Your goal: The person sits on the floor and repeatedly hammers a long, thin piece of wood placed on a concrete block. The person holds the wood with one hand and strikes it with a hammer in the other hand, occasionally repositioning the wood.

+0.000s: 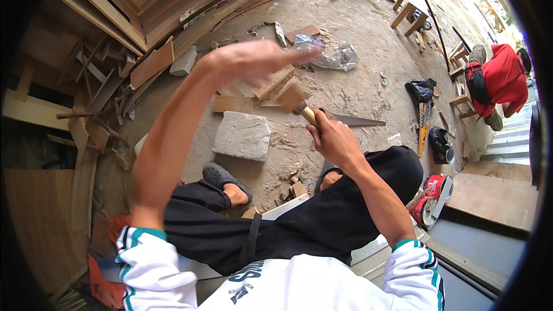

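Note:
My right hand (pixel 333 139) is wrapped round the pale wooden handle of a short tool (pixel 310 116). Past its dark collar flares a brown, blurred head; I cannot tell its kind. My left hand (pixel 253 62) is raised to the left of the tool, smeared by motion, its fingers stretched toward the right with nothing seen in them. On the ground under the right hand lies a handsaw (pixel 360 121), its handle end partly hidden. Beneath and beside the left hand are wooden blocks (pixel 233 104), with a rough white block (pixel 242 136) nearer to me.
Crumpled clear plastic (pixel 341 57) lies beyond my left hand. Stacked boards and furniture parts (pixel 152 63) line the left. A small wooden stool (pixel 411 11) stands at the far right, and a person in red (pixel 501 78) crouches there. Red cans (pixel 431 200) stand beside my right knee.

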Demonstrator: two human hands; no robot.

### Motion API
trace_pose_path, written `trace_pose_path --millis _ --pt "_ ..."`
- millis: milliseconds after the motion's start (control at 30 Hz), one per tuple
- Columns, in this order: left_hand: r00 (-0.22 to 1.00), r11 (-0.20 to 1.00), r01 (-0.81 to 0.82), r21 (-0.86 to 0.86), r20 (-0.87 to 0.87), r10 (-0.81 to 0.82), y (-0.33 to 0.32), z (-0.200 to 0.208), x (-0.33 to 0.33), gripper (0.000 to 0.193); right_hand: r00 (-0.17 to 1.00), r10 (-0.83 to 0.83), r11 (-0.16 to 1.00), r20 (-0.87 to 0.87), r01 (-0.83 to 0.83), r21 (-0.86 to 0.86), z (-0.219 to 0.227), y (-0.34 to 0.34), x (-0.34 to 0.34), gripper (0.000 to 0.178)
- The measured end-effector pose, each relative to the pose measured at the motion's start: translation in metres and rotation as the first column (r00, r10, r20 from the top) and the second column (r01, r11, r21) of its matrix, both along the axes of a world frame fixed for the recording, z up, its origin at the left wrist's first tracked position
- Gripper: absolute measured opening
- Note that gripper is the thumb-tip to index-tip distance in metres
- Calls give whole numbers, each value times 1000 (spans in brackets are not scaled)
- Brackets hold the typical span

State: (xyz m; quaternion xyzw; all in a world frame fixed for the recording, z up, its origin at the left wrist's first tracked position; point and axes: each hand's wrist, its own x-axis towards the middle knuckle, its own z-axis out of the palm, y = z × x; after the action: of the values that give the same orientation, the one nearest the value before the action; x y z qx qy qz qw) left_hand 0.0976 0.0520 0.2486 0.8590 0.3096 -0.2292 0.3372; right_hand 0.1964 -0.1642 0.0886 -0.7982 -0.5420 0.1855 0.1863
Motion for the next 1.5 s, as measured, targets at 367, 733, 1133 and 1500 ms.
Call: trace_pose_path --millis 367,733,1133,1500 --pt "957 999 20 47 290 -33 -33 -123 -87 53 922 -36 979 -386 -44 -197 12 -3 18 40" --pt "917 881 -223 -417 216 335 -23 -188 -120 71 655 -130 942 -744 -152 -298 37 -13 22 47" --pt "783 813 -76 -577 471 407 -57 -236 -149 65 562 -77 907 -824 -304 -292 50 -22 17 44" --pt "772 739 -316 -595 292 564 -81 -227 -136 65 668 -96 914 -738 -234 -331 23 -20 13 44"
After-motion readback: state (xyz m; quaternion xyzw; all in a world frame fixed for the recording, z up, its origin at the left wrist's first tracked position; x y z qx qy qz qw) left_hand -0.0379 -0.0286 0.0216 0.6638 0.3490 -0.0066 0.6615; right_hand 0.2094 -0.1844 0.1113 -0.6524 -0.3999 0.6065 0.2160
